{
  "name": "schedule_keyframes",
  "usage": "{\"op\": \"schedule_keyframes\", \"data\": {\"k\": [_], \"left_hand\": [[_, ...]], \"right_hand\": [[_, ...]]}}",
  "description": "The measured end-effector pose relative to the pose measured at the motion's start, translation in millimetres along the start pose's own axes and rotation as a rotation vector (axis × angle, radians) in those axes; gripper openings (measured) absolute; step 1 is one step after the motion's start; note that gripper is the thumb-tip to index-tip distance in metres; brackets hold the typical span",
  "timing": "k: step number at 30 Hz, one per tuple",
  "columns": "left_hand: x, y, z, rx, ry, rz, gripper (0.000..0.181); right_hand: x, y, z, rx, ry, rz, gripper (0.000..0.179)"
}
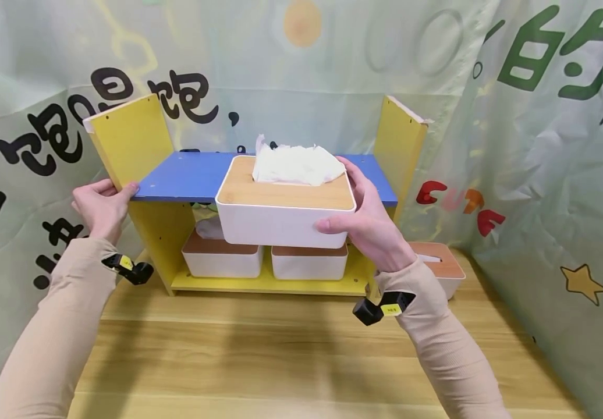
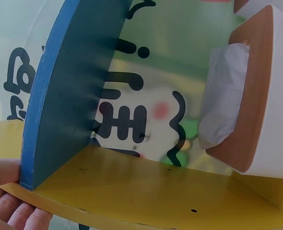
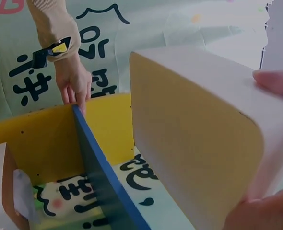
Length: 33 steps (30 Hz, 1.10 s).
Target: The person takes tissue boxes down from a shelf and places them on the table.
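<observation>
My right hand (image 1: 366,221) grips the right end of a tissue box (image 1: 275,224) with white sides, a wooden lid and a white tissue sticking out. The box hangs in front of the blue middle board (image 1: 181,174) of a small shelf unit; its pale underside shows in the right wrist view. My left hand (image 1: 105,206) holds the front edge of the yellow left side panel (image 1: 134,128), where it meets the blue board. In the left wrist view the fingers (image 2: 21,215) wrap the panel's outer side, and the thumb lies by the blue edge.
Two similar tissue boxes, one on the left (image 1: 222,265) and one on the right (image 1: 309,265), stand on the yellow bottom board. Another box (image 1: 445,273) sits on the wooden table (image 1: 280,355), right of the unit. Printed cloth (image 1: 532,192) hangs behind and at the sides.
</observation>
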State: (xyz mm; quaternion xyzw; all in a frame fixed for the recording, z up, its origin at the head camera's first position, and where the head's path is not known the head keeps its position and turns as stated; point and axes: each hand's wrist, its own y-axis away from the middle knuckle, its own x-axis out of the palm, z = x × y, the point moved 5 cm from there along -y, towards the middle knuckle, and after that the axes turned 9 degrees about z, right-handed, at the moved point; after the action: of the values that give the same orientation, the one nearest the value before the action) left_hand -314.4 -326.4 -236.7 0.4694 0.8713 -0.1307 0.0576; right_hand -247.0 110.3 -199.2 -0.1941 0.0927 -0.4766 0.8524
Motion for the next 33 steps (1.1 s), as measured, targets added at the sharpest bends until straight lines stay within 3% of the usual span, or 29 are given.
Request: {"op": "schedule_keyframes", "data": {"k": [8,16,33], "left_hand": [[0.3,-0.7,0.4,-0.017,0.024,0.003,0.054],[0.6,2.0,0.1,0.003,0.035,0.006,0.053],[-0.1,0.7,0.2,0.019,0.015,0.002,0.052]], "right_hand": [[-13,19.5,-8,0.016,0.030,-0.003,0.098],[-24,33.4,-19,0.011,-0.016,0.041,0.103],[-54,74.3,-63,-0.016,-0.012,0.087,0.106]]}}
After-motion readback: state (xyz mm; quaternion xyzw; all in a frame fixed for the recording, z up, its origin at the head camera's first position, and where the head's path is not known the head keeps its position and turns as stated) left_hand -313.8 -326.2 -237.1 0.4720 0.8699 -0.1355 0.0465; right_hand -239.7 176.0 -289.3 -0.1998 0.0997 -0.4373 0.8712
